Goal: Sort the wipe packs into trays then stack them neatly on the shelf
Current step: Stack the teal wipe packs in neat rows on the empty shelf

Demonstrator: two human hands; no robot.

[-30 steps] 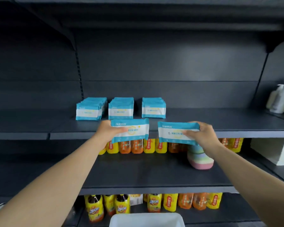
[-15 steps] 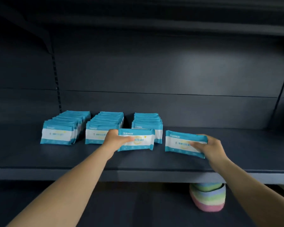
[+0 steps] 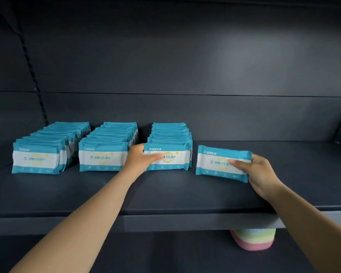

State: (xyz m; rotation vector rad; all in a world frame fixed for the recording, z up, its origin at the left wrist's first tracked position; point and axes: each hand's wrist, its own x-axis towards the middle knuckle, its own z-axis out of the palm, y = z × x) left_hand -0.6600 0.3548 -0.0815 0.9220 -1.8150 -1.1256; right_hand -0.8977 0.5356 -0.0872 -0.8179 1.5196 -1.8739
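Head view: a dark grey shelf [image 3: 165, 192] carries three rows of blue-and-white wipe packs standing upright, one behind another: a left row [image 3: 47, 146], a middle row [image 3: 108, 144] and a shorter right row [image 3: 170, 133]. The left hand [image 3: 141, 160] grips a wipe pack [image 3: 171, 156] by its left end, thumb across the front, holding it upright against the front of the right row. The right hand [image 3: 258, 170] grasps a second wipe pack [image 3: 220, 164] by its right end, thumb laid over the printed face; this pack is slightly tilted, just to the right of the right row and apart from it, its lower edge at the shelf surface. Below the shelf's front lip, on the lower level, a pastel-striped stack of sponges [image 3: 253, 240] shows in part.
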